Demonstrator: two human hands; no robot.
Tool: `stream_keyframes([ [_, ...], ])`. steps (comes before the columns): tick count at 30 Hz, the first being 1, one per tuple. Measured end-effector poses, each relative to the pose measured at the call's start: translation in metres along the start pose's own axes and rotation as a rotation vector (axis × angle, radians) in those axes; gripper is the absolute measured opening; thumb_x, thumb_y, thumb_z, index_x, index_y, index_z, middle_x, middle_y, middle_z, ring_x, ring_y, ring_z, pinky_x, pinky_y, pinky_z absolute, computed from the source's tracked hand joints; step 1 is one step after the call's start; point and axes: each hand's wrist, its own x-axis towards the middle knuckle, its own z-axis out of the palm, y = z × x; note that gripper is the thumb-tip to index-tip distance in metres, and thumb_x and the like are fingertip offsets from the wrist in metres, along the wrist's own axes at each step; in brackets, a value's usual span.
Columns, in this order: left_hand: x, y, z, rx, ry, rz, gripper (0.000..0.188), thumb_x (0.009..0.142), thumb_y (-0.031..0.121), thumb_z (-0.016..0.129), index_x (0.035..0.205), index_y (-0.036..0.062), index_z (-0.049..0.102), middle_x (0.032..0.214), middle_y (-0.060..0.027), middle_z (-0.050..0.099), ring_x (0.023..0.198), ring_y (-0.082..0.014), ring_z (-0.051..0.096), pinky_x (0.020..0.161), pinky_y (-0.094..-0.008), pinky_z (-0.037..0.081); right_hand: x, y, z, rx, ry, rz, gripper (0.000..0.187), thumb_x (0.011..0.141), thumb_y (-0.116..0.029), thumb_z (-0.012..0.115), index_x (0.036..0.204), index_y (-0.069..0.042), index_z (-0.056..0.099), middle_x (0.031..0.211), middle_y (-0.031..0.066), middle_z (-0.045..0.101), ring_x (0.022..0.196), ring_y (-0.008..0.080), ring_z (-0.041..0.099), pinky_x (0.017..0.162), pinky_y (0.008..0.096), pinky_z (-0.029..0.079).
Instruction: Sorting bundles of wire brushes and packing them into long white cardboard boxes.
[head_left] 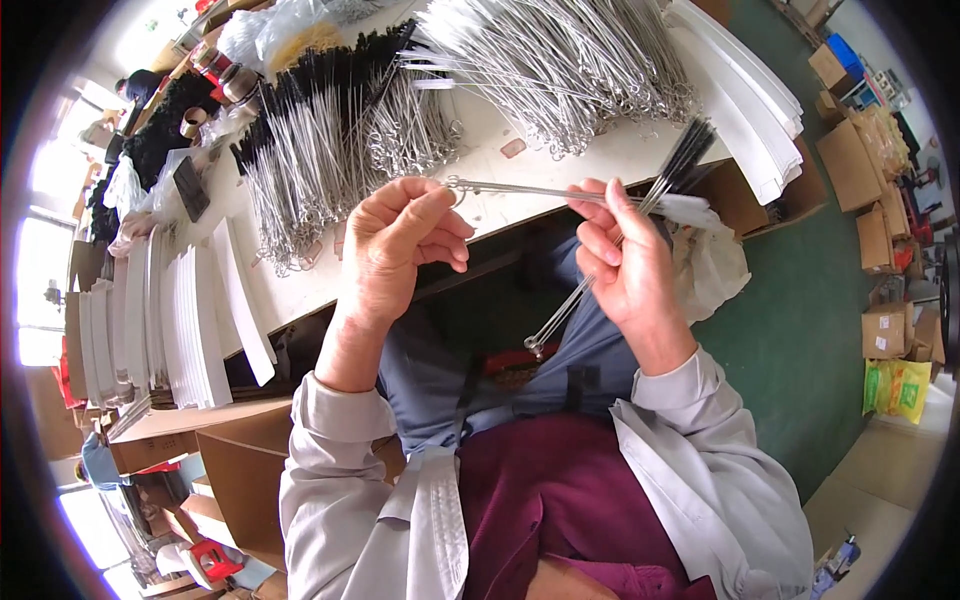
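Note:
My left hand pinches the looped end of a few thin wire brushes between thumb and forefinger, its other fingers loosely curled. These wires run level across to my right hand, and white bristles show beyond it. My right hand is closed round a small bunch of black-bristled wire brushes as well. Their bristles point up and away to the right, and their looped ends hang down over my lap. Both hands are above my knees, just off the table's front edge. Exactly how many wires each hand holds, I cannot tell.
On the white table lie a big pile of white-bristled brushes and heaps of black-bristled brushes. White folded card strips stand at the left, more at the right. Cardboard boxes line the green floor's far right.

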Motion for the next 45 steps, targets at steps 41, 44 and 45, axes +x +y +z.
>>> stream_keyframes([
  [41,-0.017,0.111,-0.04,0.807,-0.256,-0.114,0.027,0.101,0.021,0.064,0.091,-0.0028,0.07,0.07,-0.0057,0.066,0.059,-0.0126,0.065,0.054,-0.0246,0.052,0.039,0.071,0.05,-0.575,-0.74,0.301,0.045,0.11,-0.034,0.047,0.113,0.008,0.065,0.095,0.0169,0.074,0.088,0.0226,0.074,0.085,0.0349,0.059],
  [44,-0.012,0.095,-0.056,0.691,-0.251,-0.114,0.024,0.102,0.019,0.063,0.093,-0.0025,0.07,0.075,-0.006,0.068,0.061,-0.0125,0.066,0.056,-0.0243,0.054,0.029,0.081,0.043,-0.56,-0.757,0.404,0.047,0.11,-0.037,0.045,0.117,0.005,0.064,0.082,0.0091,0.068,0.076,0.0184,0.071,0.075,0.032,0.059],
  [45,-0.009,0.093,-0.059,0.72,-0.217,-0.11,0.023,0.101,0.018,0.063,0.093,-0.0026,0.07,0.076,-0.0062,0.068,0.062,-0.0124,0.067,0.056,-0.0242,0.055,0.027,0.083,0.04,-0.565,-0.74,0.43,0.047,0.11,-0.038,0.044,0.117,0.005,0.063,0.08,0.0078,0.067,0.07,0.0166,0.069,0.07,0.0298,0.058],
])
